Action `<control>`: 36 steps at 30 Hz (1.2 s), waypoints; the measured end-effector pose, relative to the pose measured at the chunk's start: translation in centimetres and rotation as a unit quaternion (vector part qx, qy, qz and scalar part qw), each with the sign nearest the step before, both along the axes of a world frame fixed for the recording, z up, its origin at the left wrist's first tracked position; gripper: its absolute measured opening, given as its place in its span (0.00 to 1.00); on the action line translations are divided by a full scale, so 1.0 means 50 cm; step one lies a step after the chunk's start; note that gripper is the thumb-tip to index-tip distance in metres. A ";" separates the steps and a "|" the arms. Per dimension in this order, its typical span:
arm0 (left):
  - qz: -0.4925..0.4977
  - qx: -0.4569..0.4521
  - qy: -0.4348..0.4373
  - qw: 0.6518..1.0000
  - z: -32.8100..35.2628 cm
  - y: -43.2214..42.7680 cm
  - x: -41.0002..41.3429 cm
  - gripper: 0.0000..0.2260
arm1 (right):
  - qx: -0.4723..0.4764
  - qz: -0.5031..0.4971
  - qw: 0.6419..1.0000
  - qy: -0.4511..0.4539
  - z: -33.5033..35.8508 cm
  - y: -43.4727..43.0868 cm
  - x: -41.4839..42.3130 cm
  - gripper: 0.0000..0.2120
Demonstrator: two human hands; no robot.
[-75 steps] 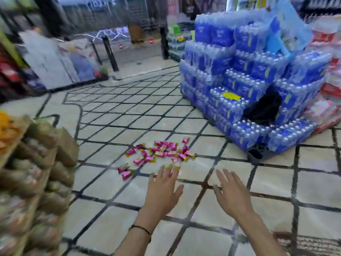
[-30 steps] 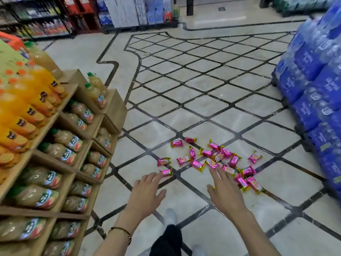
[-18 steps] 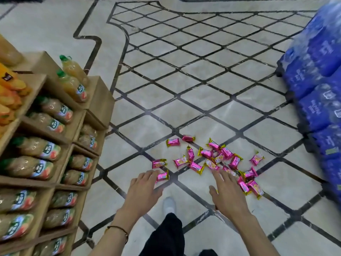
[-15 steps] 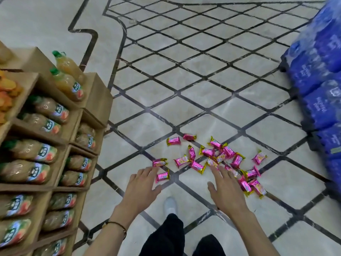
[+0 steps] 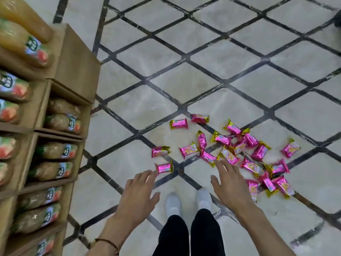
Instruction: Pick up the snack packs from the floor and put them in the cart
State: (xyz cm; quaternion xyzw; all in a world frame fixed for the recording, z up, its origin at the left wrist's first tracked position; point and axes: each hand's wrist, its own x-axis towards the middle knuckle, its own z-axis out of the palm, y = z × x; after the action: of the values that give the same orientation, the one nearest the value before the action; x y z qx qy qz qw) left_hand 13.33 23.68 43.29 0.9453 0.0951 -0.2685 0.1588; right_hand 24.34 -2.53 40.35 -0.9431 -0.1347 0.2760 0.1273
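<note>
Several pink snack packs with gold ends [image 5: 238, 151] lie scattered on the tiled floor in front of my feet. My left hand [image 5: 139, 194] is stretched out with straight fingers, its tips just short of the nearest pack [image 5: 164, 168]. My right hand [image 5: 231, 183] is also open, fingers spread, reaching over the near edge of the pile and holding nothing. No cart is in view.
A cardboard display shelf [image 5: 73, 71] full of juice bottles [image 5: 61, 152] stands close on my left. My white shoes [image 5: 188, 202] and black trouser legs are right below the hands. A dark object [image 5: 337, 20] sits at the far right edge.
The view has tilted down and come closer to the floor. Both hands have lowered toward the packs, and my legs and shoes now show. No pack has moved.
</note>
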 end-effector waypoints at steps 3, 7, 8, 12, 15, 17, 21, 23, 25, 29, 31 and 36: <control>-0.036 0.018 0.012 0.999 -0.178 0.014 0.021 0.26 | -0.010 0.026 0.999 -0.016 -0.169 -0.012 0.026 0.22; -0.075 0.066 0.002 0.995 -0.454 0.033 0.052 0.28 | -0.028 0.081 0.996 -0.036 -0.426 -0.042 0.051 0.23; -0.084 0.073 -0.002 0.994 -0.526 0.034 0.058 0.28 | -0.032 0.086 0.995 -0.043 -0.495 -0.053 0.055 0.24; -0.090 0.077 -0.023 0.993 -0.787 0.024 0.074 0.30 | -0.030 0.081 0.994 -0.074 -0.745 -0.078 0.066 0.29; -0.102 0.093 -0.033 0.990 -0.953 0.016 0.074 0.36 | -0.031 0.077 0.992 -0.093 -0.905 -0.081 0.059 0.33; -0.110 0.108 -0.044 0.987 -1.038 0.013 0.068 0.40 | -0.033 0.079 0.992 -0.095 -0.991 -0.084 0.058 0.36; -0.135 0.124 -0.034 0.982 -1.154 0.017 0.046 0.46 | -0.048 0.061 0.991 -0.108 -1.102 -0.092 0.073 0.42; -0.136 0.122 -0.032 0.983 -1.189 0.024 0.031 0.47 | -0.074 0.072 0.987 -0.122 -1.134 -0.094 0.076 0.43; -0.126 0.108 -0.042 0.985 -1.211 0.032 0.018 0.45 | -0.092 0.078 0.984 -0.134 -1.154 -0.095 0.078 0.42; -0.118 0.082 -0.062 0.988 -1.223 0.043 0.000 0.40 | -0.091 0.079 0.980 -0.160 -1.168 -0.093 0.087 0.38; -0.109 0.075 -0.065 0.989 -1.216 0.046 -0.002 0.38 | -0.091 0.070 0.981 -0.159 -1.162 -0.089 0.093 0.36; -0.067 0.057 -0.059 0.994 -1.151 0.042 -0.006 0.37 | -0.082 0.076 0.983 -0.143 -1.086 -0.083 0.068 0.35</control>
State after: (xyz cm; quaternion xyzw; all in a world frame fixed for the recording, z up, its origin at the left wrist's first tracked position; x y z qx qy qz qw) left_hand 13.04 25.76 -14.28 0.9712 0.0372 -0.2168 0.0913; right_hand 27.76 -6.70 -13.94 -0.9670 -0.1998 0.1578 0.0073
